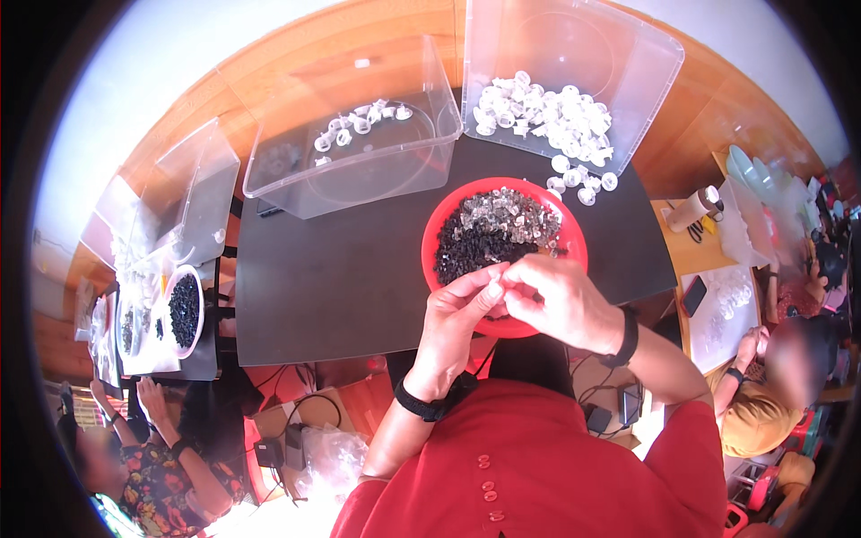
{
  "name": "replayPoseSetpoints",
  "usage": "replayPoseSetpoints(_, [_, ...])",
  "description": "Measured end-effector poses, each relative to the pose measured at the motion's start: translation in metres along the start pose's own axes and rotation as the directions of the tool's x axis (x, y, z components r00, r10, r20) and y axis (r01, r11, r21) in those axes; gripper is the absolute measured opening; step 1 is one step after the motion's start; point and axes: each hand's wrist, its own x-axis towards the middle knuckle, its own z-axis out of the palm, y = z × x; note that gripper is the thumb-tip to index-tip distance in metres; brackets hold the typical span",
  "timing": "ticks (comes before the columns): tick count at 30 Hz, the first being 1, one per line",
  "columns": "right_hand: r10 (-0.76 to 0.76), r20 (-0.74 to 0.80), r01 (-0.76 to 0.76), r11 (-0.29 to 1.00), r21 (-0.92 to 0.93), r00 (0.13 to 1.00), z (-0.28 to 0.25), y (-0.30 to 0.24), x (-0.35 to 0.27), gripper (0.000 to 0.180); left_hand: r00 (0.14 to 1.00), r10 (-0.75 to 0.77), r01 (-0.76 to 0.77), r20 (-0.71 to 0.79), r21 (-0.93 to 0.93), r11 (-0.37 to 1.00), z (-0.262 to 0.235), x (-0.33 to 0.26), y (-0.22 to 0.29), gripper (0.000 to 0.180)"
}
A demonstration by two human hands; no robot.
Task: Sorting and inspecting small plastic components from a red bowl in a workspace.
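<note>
Over the near rim of a red basin (578,235), my left hand (456,314) and my right hand (563,300) meet fingertip to fingertip. Both are closed in a pinch; whatever lies between the fingers is too small or too hidden to name. Inside the basin, small black pieces (468,244) fill the left and middle, and small clear, silvery pieces (513,212) are heaped toward the far side. My hands cover part of the basin's near side.
Beyond the basin, a clear plastic bin (574,54) on its side spills white round parts (587,179) onto the dark table (332,287). Another clear bin (359,184) holds fewer white parts. People sit at the tables left and right. Cables and boxes lie below.
</note>
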Motion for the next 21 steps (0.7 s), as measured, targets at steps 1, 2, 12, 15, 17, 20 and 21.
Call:
replayPoseSetpoints(1, [0.02,0.031,-0.021,1.0,0.004,0.999,-0.005,-0.005,0.006,0.01,1.0,0.013,-0.013,-0.006,-0.035,0.999,-0.001,0.0,-0.004,0.033])
replayPoseSetpoints(2, [0.042,0.062,-0.042,0.999,0.006,0.997,-0.012,-0.011,0.014,0.008,1.0,0.025,-0.025,-0.011,-0.07,0.997,-0.001,-0.001,-0.007,0.037])
replayPoseSetpoints(12, [0.065,-0.34,-0.128,0.978,-0.165,0.938,-0.069,0.025,0.145,0.021,0.981,0.188,-0.18,-0.039,0.143,0.973,-0.017,-0.017,-0.01,0.045])
replayPoseSetpoints(15, [0.353,-0.163,-0.389,0.829,-0.403,0.921,-0.088,0.079,0.121,0.018,0.98,0.195,-0.189,-0.031,0.134,0.973,-0.018,-0.018,-0.011,0.042])
replayPoseSetpoints(17, [0.456,-0.133,-0.467,0.781,-0.414,0.88,-0.085,0.113,0.097,0.012,0.983,0.182,-0.178,-0.017,0.128,0.976,-0.019,-0.017,-0.011,0.041])
replayPoseSetpoints(20, [0.611,-0.032,-0.597,0.76,-0.258,0.791,-0.074,0.134,0.073,0.015,0.986,0.17,-0.168,-0.007,0.11,0.98,-0.027,-0.017,-0.015,0.04])
replayPoseSetpoints(21, [0.617,-0.04,-0.605,0.756,-0.25,0.786,-0.071,0.141,0.069,0.015,0.986,0.164,-0.163,-0.004,0.086,0.983,-0.027,-0.017,-0.015,0.038])
